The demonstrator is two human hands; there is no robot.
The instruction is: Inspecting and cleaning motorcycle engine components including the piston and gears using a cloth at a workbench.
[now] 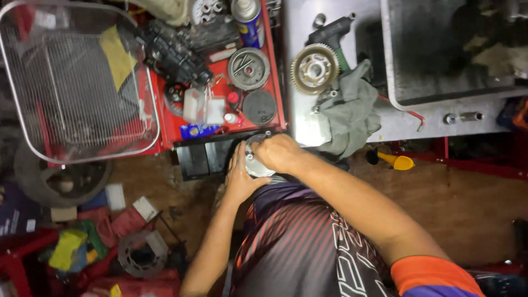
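Observation:
Both my hands meet on a round silver metal part (254,164) held over my lap, just below the edge of the red tray (278,82). My left hand (240,177) cups it from the left and underneath. My right hand (279,152) covers its top right, fingers curled over the rim. Most of the part is hidden by my fingers.
The red tray holds a spray can (248,21), a round grey disc (248,69), a black cap (259,107) and small bottles. A toothed gear (314,69), grey rag (349,113) and metal tub (451,49) sit on the steel bench. A wire fan guard (71,82) lies left; a yellow funnel (397,161) on the floor.

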